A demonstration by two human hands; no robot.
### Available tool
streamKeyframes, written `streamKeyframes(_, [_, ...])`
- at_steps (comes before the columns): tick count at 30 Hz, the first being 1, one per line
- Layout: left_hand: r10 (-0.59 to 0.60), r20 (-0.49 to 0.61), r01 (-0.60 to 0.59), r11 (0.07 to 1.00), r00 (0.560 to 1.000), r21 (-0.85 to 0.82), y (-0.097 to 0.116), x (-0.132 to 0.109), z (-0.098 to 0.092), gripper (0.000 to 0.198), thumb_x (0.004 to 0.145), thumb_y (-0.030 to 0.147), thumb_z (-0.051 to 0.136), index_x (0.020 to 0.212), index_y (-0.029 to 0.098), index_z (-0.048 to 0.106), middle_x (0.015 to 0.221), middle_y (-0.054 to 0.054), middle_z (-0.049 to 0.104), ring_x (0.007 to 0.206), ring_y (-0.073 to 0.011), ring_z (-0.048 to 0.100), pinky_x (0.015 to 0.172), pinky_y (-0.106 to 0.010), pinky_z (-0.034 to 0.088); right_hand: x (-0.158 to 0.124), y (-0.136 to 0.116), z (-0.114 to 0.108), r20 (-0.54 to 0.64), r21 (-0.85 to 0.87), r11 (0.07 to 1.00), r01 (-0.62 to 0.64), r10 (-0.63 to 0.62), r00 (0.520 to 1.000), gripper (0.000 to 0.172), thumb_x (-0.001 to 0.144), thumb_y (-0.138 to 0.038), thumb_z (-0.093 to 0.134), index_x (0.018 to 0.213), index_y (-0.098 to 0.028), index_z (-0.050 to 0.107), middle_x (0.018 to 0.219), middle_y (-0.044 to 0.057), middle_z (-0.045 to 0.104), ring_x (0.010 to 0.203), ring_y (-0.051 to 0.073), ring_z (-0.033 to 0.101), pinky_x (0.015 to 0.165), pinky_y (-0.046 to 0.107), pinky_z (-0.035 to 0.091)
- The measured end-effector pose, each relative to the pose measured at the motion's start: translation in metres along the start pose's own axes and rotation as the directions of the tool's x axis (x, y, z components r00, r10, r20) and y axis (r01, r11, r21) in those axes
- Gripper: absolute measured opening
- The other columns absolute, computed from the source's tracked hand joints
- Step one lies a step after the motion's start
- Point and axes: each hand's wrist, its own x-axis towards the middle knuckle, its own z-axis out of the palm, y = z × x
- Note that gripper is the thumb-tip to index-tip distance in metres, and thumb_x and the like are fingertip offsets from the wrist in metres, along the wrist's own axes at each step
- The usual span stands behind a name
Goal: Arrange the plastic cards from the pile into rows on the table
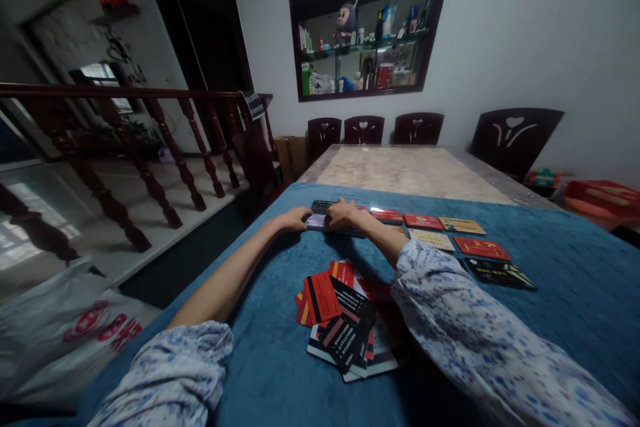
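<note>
At the far left of a grid of cards, my left hand (pixel 296 219) has its fingers closed on the left end of a pale purplish card (pixel 317 220). My right hand (pixel 344 215) reaches across with bent fingers pressed on the same card's right part, hiding some of it. Just behind lies a black card (pixel 323 205). To the right, the rows hold a red card (pixel 423 221), a cream card (pixel 431 239) and a black patterned card (pixel 500 273), among several others. Closer to me is a loose, overlapping pile of cards (pixel 343 320), partly hidden by my right sleeve.
A blue cloth (pixel 270 347) covers the near part of the marble-topped table (pixel 390 170). Dark chairs (pixel 515 133) stand at its far and right sides. On the left are a wooden railing (pixel 170 207) and a white plastic bag (pixel 55 333).
</note>
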Motion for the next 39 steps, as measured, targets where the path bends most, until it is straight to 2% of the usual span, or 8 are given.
streamKeyframes(8, [-0.026,0.014,0.026,1.0,1.0,0.001,0.001,0.001,0.002,0.047,0.067,0.008,0.059,0.114,0.017,0.067,0.108,-0.005,0.073,0.103,-0.0223,0.065,0.089,-0.025,0.049,-0.004,0.0,-0.004,0.023,0.02,1.0,-0.003,0.002,1.0,0.047,0.078,-0.043,0.064,0.119,-0.022,0.07,0.13,0.014,0.063,0.128,0.038,0.043,0.1,0.056,0.04])
streamKeyframes(12, [-0.031,0.007,0.031,0.999,0.999,-0.013,0.003,0.0,0.003,0.055,0.067,0.007,0.059,0.121,0.015,0.062,0.123,-0.009,0.068,0.113,-0.0242,0.062,0.097,-0.027,0.047,-0.007,0.002,-0.005,0.016,0.004,1.0,0.02,-0.02,1.0,0.048,0.08,-0.045,0.065,0.121,-0.022,0.069,0.131,0.013,0.062,0.128,0.037,0.043,0.101,0.054,0.039])
streamKeyframes(15, [-0.032,-0.02,0.032,0.999,0.999,-0.023,0.002,-0.003,0.005,0.063,0.066,0.006,0.059,0.129,0.013,0.057,0.133,-0.012,0.061,0.12,-0.0255,0.058,0.103,-0.029,0.044,-0.008,0.004,-0.005,-0.001,-0.022,0.999,0.041,-0.041,0.999,0.052,0.08,-0.05,0.065,0.124,-0.022,0.067,0.133,0.013,0.061,0.128,0.038,0.042,0.1,0.055,0.039])
streamKeyframes(19, [-0.011,-0.103,0.007,0.999,0.995,-0.04,-0.002,-0.011,0.009,0.067,0.066,0.005,0.058,0.132,0.013,0.053,0.133,-0.012,0.06,0.122,-0.0261,0.056,0.106,-0.033,0.044,-0.01,0.006,-0.003,-0.094,-0.065,0.996,0.065,-0.071,0.993,0.055,0.081,-0.053,0.062,0.126,-0.021,0.065,0.133,0.017,0.059,0.125,0.038,0.043,0.097,0.053,0.04])
streamKeyframes(23, [0.015,-0.207,-0.035,0.995,0.978,-0.096,-0.004,-0.021,0.015,0.059,0.067,0.006,0.055,0.126,0.011,0.055,0.125,-0.012,0.061,0.107,-0.0243,0.061,0.1,-0.035,0.049,-0.02,0.005,-0.004,-0.21,-0.073,0.992,0.107,-0.12,0.97,0.049,0.085,-0.047,0.057,0.126,-0.021,0.064,0.129,0.017,0.061,0.12,0.037,0.044,0.094,0.051,0.04])
streamKeyframes(28, [0.088,-0.315,-0.14,0.979,0.945,-0.145,-0.001,-0.037,0.025,0.049,0.067,0.004,0.055,0.115,0.012,0.06,0.116,-0.01,0.061,0.098,-0.0219,0.06,0.097,-0.038,0.049,-0.038,-0.001,-0.006,-0.284,-0.068,0.986,0.154,-0.167,0.944,0.036,0.085,-0.033,0.057,0.118,-0.022,0.068,0.123,0.014,0.064,0.116,0.034,0.044,0.09,0.046,0.037])
streamKeyframes(33, [0.126,-0.371,-0.21,0.958,0.92,-0.195,0.008,-0.058,0.03,0.043,0.072,0.001,0.053,0.112,0.014,0.061,0.124,-0.011,0.058,0.104,-0.021,0.059,0.099,-0.038,0.049,-0.058,-0.008,-0.004,-0.333,-0.036,0.982,0.188,-0.189,0.924,0.024,0.087,-0.025,0.055,0.102,-0.02,0.072,0.115,0.012,0.068,0.11,0.03,0.045,0.084,0.04,0.034])
streamKeyframes(39, [0.16,-0.39,-0.265,0.936,0.907,-0.233,0.023,-0.08,0.034,0.032,0.078,0.001,0.056,0.105,0.016,0.066,0.123,-0.01,0.061,0.108,-0.0205,0.06,0.099,-0.038,0.05,-0.08,-0.014,0.006,-0.373,-0.009,0.975,0.221,-0.209,0.904,0.023,0.089,-0.023,0.051,0.095,-0.02,0.074,0.106,0.013,0.07,0.109,0.03,0.045,0.083,0.04,0.032])
